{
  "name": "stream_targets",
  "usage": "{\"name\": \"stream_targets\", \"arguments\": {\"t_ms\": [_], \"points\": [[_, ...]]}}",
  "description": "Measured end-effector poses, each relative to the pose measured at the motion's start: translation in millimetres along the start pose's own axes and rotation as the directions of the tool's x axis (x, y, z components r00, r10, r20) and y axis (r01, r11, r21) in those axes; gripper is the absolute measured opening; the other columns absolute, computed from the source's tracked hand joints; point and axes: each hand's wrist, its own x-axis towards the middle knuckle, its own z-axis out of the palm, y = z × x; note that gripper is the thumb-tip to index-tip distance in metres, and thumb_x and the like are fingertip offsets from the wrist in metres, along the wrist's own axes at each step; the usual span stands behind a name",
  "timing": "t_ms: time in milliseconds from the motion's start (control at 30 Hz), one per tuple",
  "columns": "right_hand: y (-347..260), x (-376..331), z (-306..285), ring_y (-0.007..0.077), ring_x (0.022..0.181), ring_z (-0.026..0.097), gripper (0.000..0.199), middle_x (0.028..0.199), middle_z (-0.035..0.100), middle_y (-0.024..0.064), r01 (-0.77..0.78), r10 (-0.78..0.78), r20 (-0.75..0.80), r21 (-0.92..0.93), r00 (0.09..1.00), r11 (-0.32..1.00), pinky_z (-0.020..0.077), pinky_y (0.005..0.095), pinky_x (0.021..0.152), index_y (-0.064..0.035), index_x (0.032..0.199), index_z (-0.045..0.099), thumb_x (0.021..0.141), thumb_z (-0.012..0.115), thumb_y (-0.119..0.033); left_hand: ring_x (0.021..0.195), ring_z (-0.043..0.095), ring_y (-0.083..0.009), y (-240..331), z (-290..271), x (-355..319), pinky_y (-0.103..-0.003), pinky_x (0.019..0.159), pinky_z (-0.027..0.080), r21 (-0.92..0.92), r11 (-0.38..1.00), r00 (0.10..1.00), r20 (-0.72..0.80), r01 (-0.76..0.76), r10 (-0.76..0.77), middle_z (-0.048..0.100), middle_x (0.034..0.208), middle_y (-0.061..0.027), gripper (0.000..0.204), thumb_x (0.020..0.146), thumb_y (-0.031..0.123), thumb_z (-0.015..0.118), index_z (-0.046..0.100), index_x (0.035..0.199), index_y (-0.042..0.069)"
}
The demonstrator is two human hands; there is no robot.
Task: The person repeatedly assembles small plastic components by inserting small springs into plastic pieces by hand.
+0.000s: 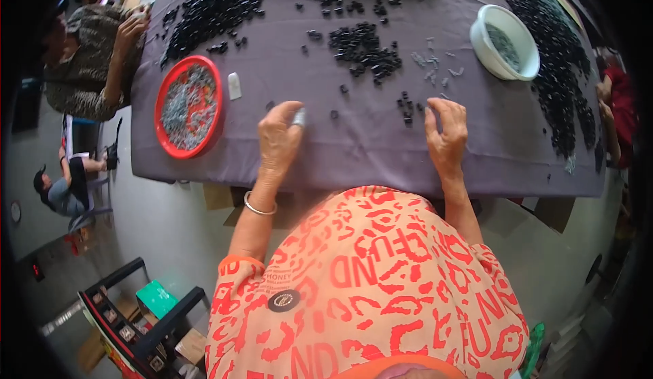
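Observation:
My left hand (277, 141) is over the near part of the purple-grey tablecloth, its fingers curled together and a pale covering (299, 116) on one fingertip. Whatever it may pinch is too small to make out. A small black piece (270, 105) lies beside its knuckles. To the right, my right hand (449, 134) has its fingers bent toward the thumb, next to a little group of black pieces (407, 109). Anything between those fingertips is hidden. Single black pieces (334, 114) lie between the hands, and a larger cluster of them (367, 49) lies farther off.
A red basin (219, 100) of small greyish clear parts stands left, beside a white oblong object (235, 86). Loose clear parts (430, 66) lie near a white bowl (528, 73) at right. Heaps of black pieces (224, 5) cover the far side. Other people (88, 59) sit at both sides.

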Motion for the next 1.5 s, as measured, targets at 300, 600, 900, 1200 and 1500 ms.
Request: {"name": "stream_targets", "arguments": {"t_ms": [300, 600, 900, 1200, 1500], "points": [[45, 11, -9, 0.0233, 0.078, 0.055, 0.012, 0.082, 0.059, 0.0059, -0.194, 0.199, 0.025, -0.131, 0.98, 0.972, 0.045, 0.0356, 0.073, -0.0056, 0.09, 0.064, 0.078, 0.065, -0.004, 0.077, 0.058, -0.0302, 22, 21, 11, -0.04, 0.068, 0.047, 0.124, 0.983, 0.99, 0.049, -0.138, 0.133, 0.058, 0.084, -0.0116, 0.015, 0.077, 0.013, 0.066, 0.066, 0.092, 0.007], [49, 23, -9, 0.0242, 0.087, 0.055, 0.008, 0.087, 0.054, 0.0039, -0.018, 0.136, 0.273, -0.395, 0.952, 0.918, 0.044, 0.0392, 0.071, -0.0106, 0.088, 0.058, 0.082, 0.061, -0.014, 0.074, 0.057, -0.0223, 26, 41, -8, -0.033, 0.067, 0.048, 0.092, 0.964, 0.968, 0.057, -0.251, 0.246, 0.058, 0.088, -0.0092, 0.028, 0.074, 0.007, 0.071, 0.063, 0.101, 0.005], [54, 11, -8, 0.0257, 0.073, 0.057, 0.008, 0.083, 0.056, 0.0097, -0.03, 0.045, 0.056, -0.249, 0.997, 0.968, 0.0467, 0.0353, 0.066, -0.0049, 0.091, 0.055, 0.083, 0.059, -0.003, 0.078, 0.055, -0.0222, 20, 32, -18, -0.032, 0.07, 0.048, -0.031, 0.995, 0.995, -0.013, -0.098, 0.098, 0.056, 0.093, -0.0099, 0.035, 0.07, 0.007, 0.073, 0.063, 0.103, 0.003], [1, -2, -17, 0.0087, 0.074, 0.055, 0.01, 0.082, 0.058, 0.0025, -0.306, 0.242, 0.223, 0.32, 0.944, 0.897, 0.0456, 0.0226, 0.067, -0.0008, 0.091, 0.06, 0.083, 0.061, 0.003, 0.085, 0.054, -0.0286, 29, 45, -11, -0.039, 0.073, 0.046, 0.069, 0.959, 0.959, -0.046, -0.276, 0.28, 0.059, 0.087, -0.0083, 0.018, 0.071, 0.003, 0.068, 0.062, 0.088, 0.006], [-40, -15, -5, 0.0077, 0.068, 0.052, 0.008, 0.08, 0.056, 0.0026, -0.265, 0.123, 0.323, 0.443, 0.938, 0.857, 0.0439, 0.0218, 0.062, -0.0004, 0.088, 0.058, 0.083, 0.061, 0.005, 0.079, 0.062, -0.0168, 38, 41, -18, -0.031, 0.071, 0.051, -0.395, 0.918, 0.995, 0.09, 0.006, 0.032, 0.064, 0.092, -0.0045, 0.024, 0.081, -0.003, 0.061, 0.06, 0.105, 0.002]]}}
